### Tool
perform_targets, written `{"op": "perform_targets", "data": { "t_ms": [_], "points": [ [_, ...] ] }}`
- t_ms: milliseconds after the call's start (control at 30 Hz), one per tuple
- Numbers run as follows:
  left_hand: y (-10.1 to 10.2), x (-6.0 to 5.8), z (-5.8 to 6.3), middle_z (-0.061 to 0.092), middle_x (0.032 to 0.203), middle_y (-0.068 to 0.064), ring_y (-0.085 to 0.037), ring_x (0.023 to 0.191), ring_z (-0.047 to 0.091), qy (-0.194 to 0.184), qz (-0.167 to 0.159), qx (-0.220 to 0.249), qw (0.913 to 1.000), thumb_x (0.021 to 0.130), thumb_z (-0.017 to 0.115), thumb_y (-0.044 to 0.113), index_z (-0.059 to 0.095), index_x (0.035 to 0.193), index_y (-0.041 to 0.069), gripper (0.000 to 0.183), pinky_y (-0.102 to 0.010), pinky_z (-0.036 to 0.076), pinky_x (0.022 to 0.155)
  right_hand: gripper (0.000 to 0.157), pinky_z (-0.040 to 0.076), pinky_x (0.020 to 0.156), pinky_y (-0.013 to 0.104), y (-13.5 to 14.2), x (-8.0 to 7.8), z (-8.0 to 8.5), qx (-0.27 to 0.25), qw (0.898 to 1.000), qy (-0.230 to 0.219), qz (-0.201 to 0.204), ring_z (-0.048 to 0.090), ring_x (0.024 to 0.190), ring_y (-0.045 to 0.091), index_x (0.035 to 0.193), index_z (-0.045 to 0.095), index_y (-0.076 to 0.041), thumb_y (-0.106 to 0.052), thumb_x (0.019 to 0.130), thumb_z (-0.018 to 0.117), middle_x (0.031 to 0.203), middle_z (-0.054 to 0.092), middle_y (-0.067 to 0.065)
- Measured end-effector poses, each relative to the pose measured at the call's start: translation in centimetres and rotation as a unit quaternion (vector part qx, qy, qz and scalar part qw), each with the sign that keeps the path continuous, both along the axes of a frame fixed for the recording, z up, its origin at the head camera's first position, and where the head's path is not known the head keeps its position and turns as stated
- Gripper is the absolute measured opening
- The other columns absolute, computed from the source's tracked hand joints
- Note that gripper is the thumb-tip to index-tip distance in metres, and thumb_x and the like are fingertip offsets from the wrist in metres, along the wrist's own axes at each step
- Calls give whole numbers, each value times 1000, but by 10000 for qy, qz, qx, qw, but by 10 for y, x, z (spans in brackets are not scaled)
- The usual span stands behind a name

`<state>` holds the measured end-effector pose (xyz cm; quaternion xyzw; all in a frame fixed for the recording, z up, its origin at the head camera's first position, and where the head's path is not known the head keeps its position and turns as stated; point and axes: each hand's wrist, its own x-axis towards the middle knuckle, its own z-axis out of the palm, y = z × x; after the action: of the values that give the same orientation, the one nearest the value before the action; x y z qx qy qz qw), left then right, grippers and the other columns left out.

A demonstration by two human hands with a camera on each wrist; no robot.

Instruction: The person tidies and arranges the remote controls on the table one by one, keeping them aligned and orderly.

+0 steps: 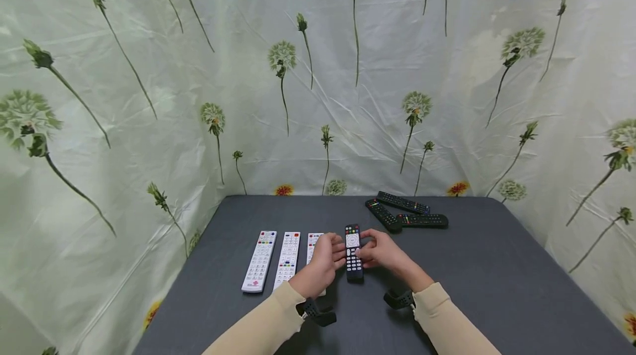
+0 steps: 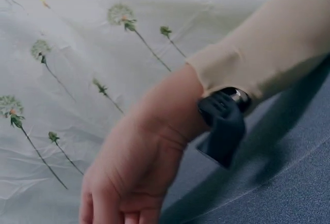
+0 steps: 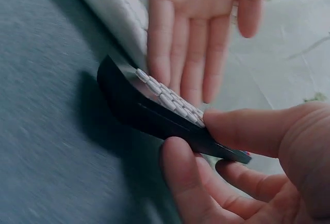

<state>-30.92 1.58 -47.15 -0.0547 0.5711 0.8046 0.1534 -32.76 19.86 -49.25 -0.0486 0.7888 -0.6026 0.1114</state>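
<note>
A black remote control with white buttons (image 1: 354,273) is in the right hand (image 1: 390,255), slightly above the table. In the right wrist view its thumb lies on the button side of the remote (image 3: 149,113) and its other fingers are underneath. The left hand (image 1: 320,266) is just left of the remote, its straight fingers near the remote's edge; whether they touch it I cannot tell. Partly behind that hand lies a white remote (image 1: 312,244). In the left wrist view the left hand (image 2: 134,152) points downward, its fingertips out of frame.
Two more white remotes (image 1: 259,262) lie side by side on the left of the dark table (image 1: 497,289). Three black remotes (image 1: 383,216) lie close together at the back right. A dandelion-patterned cloth (image 1: 238,68) hangs behind and around the table.
</note>
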Motion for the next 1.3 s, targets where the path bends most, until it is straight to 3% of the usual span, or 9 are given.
{"op": "perform_targets", "data": {
  "t_ms": [233,400,1300],
  "points": [
    [-8,0,2,37,145,-40,-50,135,37,-293,182,-79,9994,101,34,28,31,148,-13,62,-58,29,113,54,60,64,36,-16,3,-12,201,9993,302,17,69,75,19,137,50,12,-1,89,71,87,70,12],
    [-9,-1,5,28,149,-40,-50,139,28,-396,325,152,9986,101,35,26,26,151,-12,63,-58,23,116,50,60,61,35,-21,3,-17,362,9982,482,13,68,69,18,133,55,12,0,87,72,83,71,10],
    [-13,-3,0,22,155,-39,-47,145,21,-352,407,123,9985,104,34,29,20,153,-14,66,-56,16,119,61,60,62,34,-31,7,-17,190,9993,307,77,69,68,17,138,48,15,5,84,74,80,70,10]
  ]
}}
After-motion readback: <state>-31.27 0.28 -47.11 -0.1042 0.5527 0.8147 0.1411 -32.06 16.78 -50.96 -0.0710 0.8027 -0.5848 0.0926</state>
